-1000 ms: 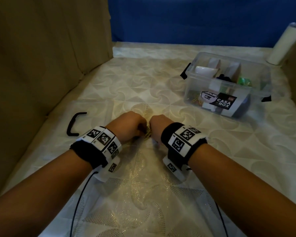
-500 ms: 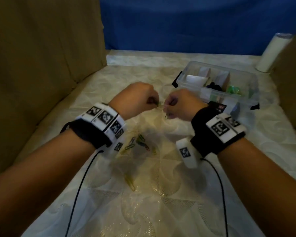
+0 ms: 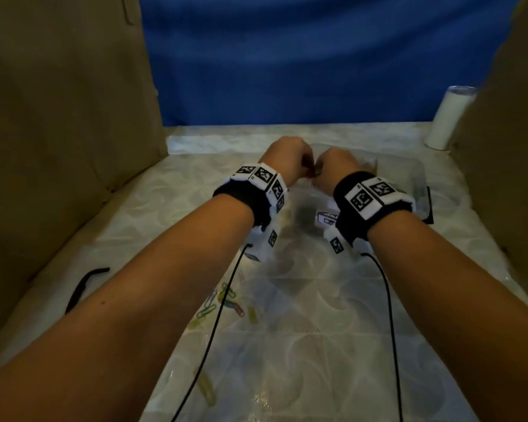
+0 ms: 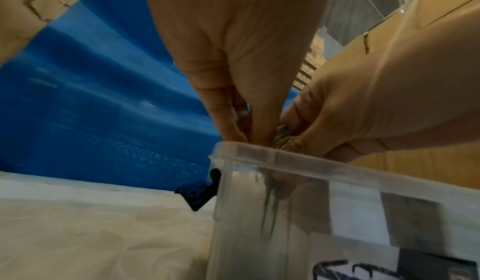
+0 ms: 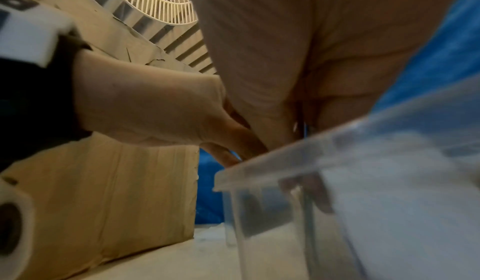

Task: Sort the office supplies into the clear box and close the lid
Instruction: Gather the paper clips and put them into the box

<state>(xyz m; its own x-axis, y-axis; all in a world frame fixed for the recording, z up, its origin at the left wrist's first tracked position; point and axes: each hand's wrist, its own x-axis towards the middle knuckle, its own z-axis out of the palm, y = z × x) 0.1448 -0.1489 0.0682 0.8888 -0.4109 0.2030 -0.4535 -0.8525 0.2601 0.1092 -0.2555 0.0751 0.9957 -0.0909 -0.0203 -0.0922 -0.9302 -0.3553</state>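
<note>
we find our left hand [image 3: 287, 158] and right hand [image 3: 336, 166] bunched together over the clear box's [image 4: 298, 181] near-left corner, fingertips pinching coloured paper clips [image 4: 281, 135] low above the rim, likely for a contained drop; more clips [image 3: 223, 303] lie on the worktop [image 3: 317, 360].

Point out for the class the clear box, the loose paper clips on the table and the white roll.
clear box [image 4: 298, 161], left wrist view, on its near rim.
loose paper clips [image 3: 226, 301], head view, middle of the pile.
white roll [image 3: 447, 117], head view, on its side.
</note>
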